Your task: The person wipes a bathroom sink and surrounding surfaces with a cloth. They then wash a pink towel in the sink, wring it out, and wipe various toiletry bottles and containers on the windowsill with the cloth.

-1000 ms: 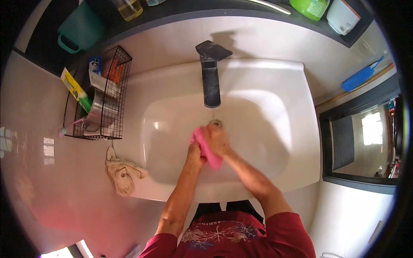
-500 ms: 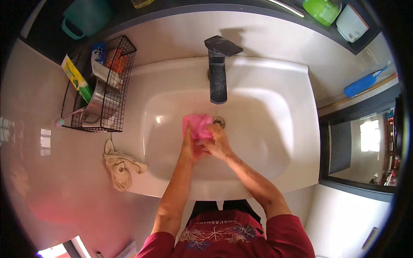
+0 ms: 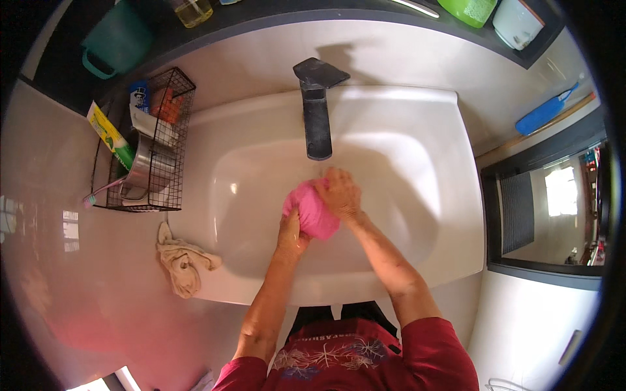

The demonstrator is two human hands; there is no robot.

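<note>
At far left we have a black wire basket holding a metal mug; just below it, a beige rag lies at the edge of the sink. Our left hand has its grip closed around the lower left of the bunched pink cloth, which we hold over the basin, below the black faucet. Our right hand presses its upper right side, fingers bent; whether that grip pinches it, we cannot tell.

I wear a dark red shirt whose short sleeves stop above my elbows. A branching white and blue print spreads across its front, with pale lettering toward my black trousers. My left hand and right hand are bare.
</note>
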